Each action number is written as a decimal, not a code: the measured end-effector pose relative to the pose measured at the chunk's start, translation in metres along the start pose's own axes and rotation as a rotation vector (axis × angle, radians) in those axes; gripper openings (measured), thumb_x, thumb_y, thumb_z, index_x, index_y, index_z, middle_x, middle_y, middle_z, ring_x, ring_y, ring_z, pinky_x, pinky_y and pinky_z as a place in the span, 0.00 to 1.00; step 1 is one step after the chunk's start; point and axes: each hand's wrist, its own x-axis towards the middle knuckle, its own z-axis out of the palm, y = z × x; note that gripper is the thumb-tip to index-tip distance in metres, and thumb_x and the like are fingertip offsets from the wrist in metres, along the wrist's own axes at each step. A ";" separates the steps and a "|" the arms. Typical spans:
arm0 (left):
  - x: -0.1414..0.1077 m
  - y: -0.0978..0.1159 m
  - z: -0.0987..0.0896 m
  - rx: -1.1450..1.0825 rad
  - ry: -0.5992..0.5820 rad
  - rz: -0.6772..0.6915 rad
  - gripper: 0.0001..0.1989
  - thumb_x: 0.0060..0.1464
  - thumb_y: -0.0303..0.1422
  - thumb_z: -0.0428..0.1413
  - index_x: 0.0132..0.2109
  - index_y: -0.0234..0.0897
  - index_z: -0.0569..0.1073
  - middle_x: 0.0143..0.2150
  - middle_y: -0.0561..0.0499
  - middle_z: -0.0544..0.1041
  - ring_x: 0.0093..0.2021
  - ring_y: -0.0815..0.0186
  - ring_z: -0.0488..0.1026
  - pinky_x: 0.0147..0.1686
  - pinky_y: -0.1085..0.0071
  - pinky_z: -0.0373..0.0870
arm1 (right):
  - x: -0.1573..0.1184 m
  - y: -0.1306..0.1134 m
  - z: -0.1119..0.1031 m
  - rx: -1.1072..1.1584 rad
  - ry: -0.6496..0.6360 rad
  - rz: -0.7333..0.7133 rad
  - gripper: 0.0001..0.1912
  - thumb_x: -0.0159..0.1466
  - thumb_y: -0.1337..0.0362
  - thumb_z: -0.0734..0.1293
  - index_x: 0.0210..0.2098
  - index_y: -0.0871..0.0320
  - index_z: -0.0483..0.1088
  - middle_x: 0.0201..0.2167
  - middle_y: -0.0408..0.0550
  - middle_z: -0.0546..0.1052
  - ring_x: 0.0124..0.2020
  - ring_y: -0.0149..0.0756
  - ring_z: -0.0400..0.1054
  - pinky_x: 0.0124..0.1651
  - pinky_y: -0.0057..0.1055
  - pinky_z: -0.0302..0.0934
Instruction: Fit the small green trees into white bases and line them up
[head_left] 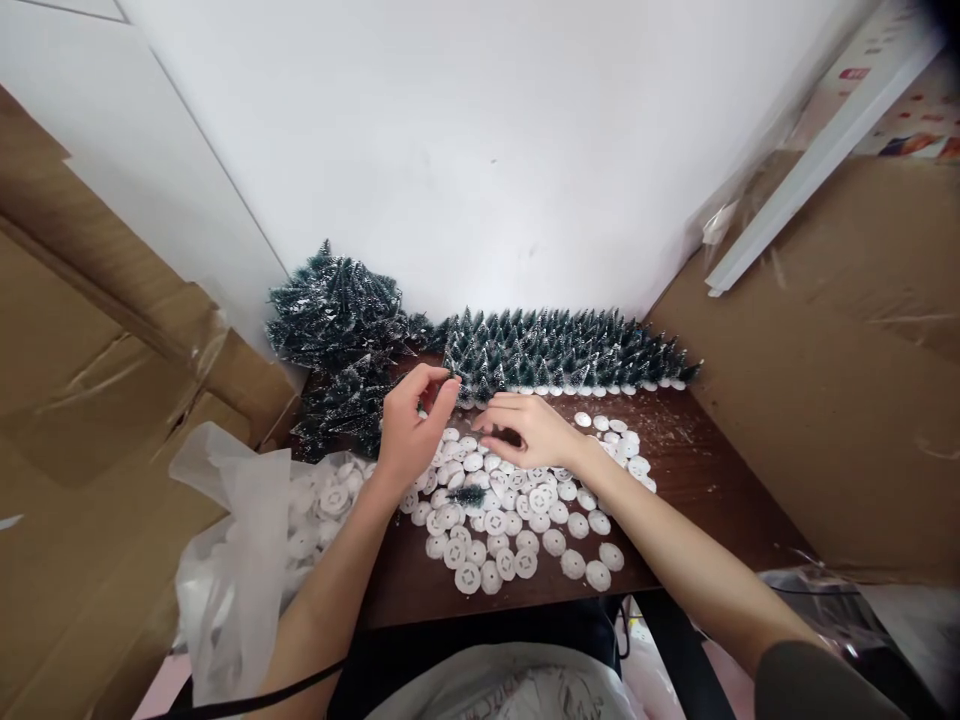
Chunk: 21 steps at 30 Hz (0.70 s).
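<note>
My left hand (420, 418) is at the front left corner of the standing miniature pine trees (555, 350), thumb and forefinger pinched on a small tree that its fingertips mostly cover. My right hand (529, 428) hovers just right of it, above the white discs, its fingers loosely curled with a gap to the thumb; I see nothing in it. Round white bases (517, 505) with centre holes lie spread on the dark table below both hands. A single loose tree (468, 495) lies on its side among them.
Loose trees are heaped (334, 310) at the back left. A translucent plastic bag (247, 540) with more bases is at the left. Cardboard walls (825, 380) flank the brown table (720, 480), and a white panel (487, 150) rises behind.
</note>
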 end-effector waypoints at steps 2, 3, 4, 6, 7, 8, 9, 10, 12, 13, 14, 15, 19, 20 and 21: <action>0.000 -0.003 0.002 -0.039 0.022 -0.042 0.10 0.60 0.38 0.53 0.37 0.36 0.73 0.34 0.50 0.75 0.32 0.67 0.70 0.33 0.70 0.64 | 0.001 -0.005 0.002 0.042 -0.054 -0.021 0.10 0.65 0.60 0.64 0.39 0.60 0.74 0.35 0.49 0.76 0.37 0.37 0.67 0.38 0.34 0.63; 0.000 -0.004 0.003 -0.058 0.030 -0.060 0.10 0.60 0.38 0.54 0.37 0.37 0.73 0.34 0.50 0.76 0.33 0.67 0.70 0.33 0.71 0.64 | 0.002 -0.007 0.003 0.059 -0.069 -0.022 0.11 0.65 0.59 0.65 0.38 0.60 0.74 0.35 0.49 0.75 0.38 0.38 0.66 0.39 0.34 0.63; 0.000 -0.004 0.003 -0.077 0.037 -0.079 0.10 0.59 0.38 0.54 0.37 0.37 0.74 0.35 0.50 0.77 0.33 0.67 0.71 0.33 0.71 0.65 | 0.002 -0.009 0.003 0.077 -0.071 -0.021 0.11 0.65 0.58 0.66 0.37 0.60 0.75 0.36 0.49 0.74 0.39 0.38 0.66 0.40 0.35 0.62; 0.001 -0.004 0.004 -0.105 0.048 -0.112 0.09 0.59 0.38 0.55 0.38 0.36 0.74 0.36 0.50 0.78 0.34 0.66 0.72 0.35 0.71 0.66 | 0.003 -0.011 0.005 0.125 -0.048 -0.019 0.13 0.65 0.55 0.67 0.35 0.59 0.76 0.35 0.49 0.71 0.38 0.38 0.65 0.40 0.35 0.62; 0.001 -0.004 0.004 -0.114 0.055 -0.123 0.09 0.58 0.38 0.55 0.38 0.36 0.75 0.37 0.49 0.78 0.35 0.66 0.72 0.35 0.71 0.67 | 0.003 -0.012 0.005 0.152 -0.038 -0.023 0.14 0.64 0.53 0.68 0.34 0.59 0.76 0.34 0.48 0.70 0.38 0.37 0.64 0.39 0.34 0.62; 0.001 -0.003 0.004 -0.120 0.061 -0.133 0.09 0.58 0.38 0.55 0.38 0.36 0.75 0.38 0.49 0.79 0.36 0.66 0.73 0.36 0.71 0.67 | 0.003 -0.013 0.006 0.177 -0.037 -0.031 0.16 0.62 0.51 0.70 0.34 0.59 0.77 0.33 0.47 0.70 0.37 0.37 0.64 0.39 0.34 0.61; 0.001 -0.003 0.004 -0.123 0.067 -0.142 0.09 0.58 0.38 0.55 0.38 0.36 0.75 0.39 0.49 0.79 0.37 0.65 0.73 0.36 0.71 0.68 | 0.004 -0.014 0.007 0.199 -0.046 -0.046 0.18 0.60 0.48 0.71 0.33 0.58 0.77 0.33 0.47 0.69 0.37 0.37 0.64 0.39 0.34 0.61; 0.001 -0.002 0.004 -0.123 0.074 -0.149 0.10 0.58 0.38 0.55 0.38 0.36 0.76 0.39 0.49 0.79 0.37 0.65 0.73 0.36 0.70 0.68 | 0.004 -0.016 0.008 0.211 -0.065 -0.063 0.19 0.58 0.46 0.72 0.33 0.58 0.77 0.32 0.46 0.69 0.36 0.37 0.64 0.38 0.33 0.61; 0.002 -0.002 0.003 -0.120 0.085 -0.160 0.10 0.58 0.38 0.55 0.39 0.36 0.76 0.40 0.48 0.80 0.37 0.65 0.74 0.36 0.70 0.68 | 0.005 -0.018 0.010 0.206 -0.112 -0.090 0.21 0.56 0.45 0.73 0.34 0.58 0.77 0.32 0.46 0.70 0.36 0.38 0.64 0.37 0.33 0.61; 0.002 -0.002 0.003 -0.117 0.090 -0.164 0.10 0.58 0.38 0.55 0.39 0.36 0.76 0.40 0.48 0.80 0.37 0.65 0.74 0.36 0.70 0.68 | 0.005 -0.020 0.010 0.192 -0.130 -0.099 0.22 0.55 0.45 0.73 0.35 0.58 0.77 0.32 0.46 0.70 0.36 0.38 0.64 0.37 0.33 0.60; 0.002 -0.002 0.004 -0.115 0.096 -0.168 0.11 0.58 0.38 0.55 0.40 0.36 0.77 0.40 0.48 0.80 0.37 0.65 0.74 0.36 0.70 0.69 | 0.006 -0.021 0.010 0.175 -0.143 -0.104 0.21 0.56 0.46 0.73 0.36 0.58 0.77 0.32 0.46 0.70 0.36 0.38 0.64 0.37 0.33 0.60; 0.002 -0.002 0.004 -0.117 0.103 -0.174 0.11 0.58 0.38 0.55 0.40 0.36 0.77 0.40 0.48 0.80 0.37 0.65 0.74 0.36 0.70 0.69 | 0.006 -0.022 0.010 0.158 -0.151 -0.103 0.19 0.57 0.48 0.73 0.36 0.58 0.77 0.31 0.47 0.70 0.35 0.38 0.64 0.37 0.33 0.60; 0.002 -0.003 0.004 -0.138 0.115 -0.217 0.13 0.58 0.38 0.55 0.44 0.35 0.77 0.39 0.47 0.81 0.40 0.63 0.76 0.37 0.70 0.70 | 0.005 -0.022 0.010 0.182 -0.143 -0.066 0.13 0.60 0.55 0.72 0.34 0.60 0.76 0.29 0.46 0.71 0.34 0.37 0.65 0.37 0.33 0.61; 0.002 -0.003 0.004 -0.145 0.113 -0.223 0.13 0.58 0.38 0.55 0.46 0.35 0.77 0.39 0.47 0.81 0.40 0.63 0.76 0.37 0.70 0.70 | 0.005 -0.021 0.010 0.211 -0.127 -0.053 0.12 0.61 0.55 0.71 0.34 0.60 0.76 0.29 0.45 0.71 0.33 0.37 0.65 0.37 0.33 0.61; 0.003 -0.003 0.004 -0.152 0.111 -0.226 0.13 0.58 0.37 0.55 0.46 0.35 0.77 0.39 0.47 0.81 0.41 0.63 0.76 0.38 0.70 0.70 | 0.005 -0.020 0.010 0.243 -0.106 -0.039 0.12 0.61 0.56 0.71 0.35 0.60 0.76 0.29 0.45 0.71 0.33 0.36 0.65 0.36 0.32 0.62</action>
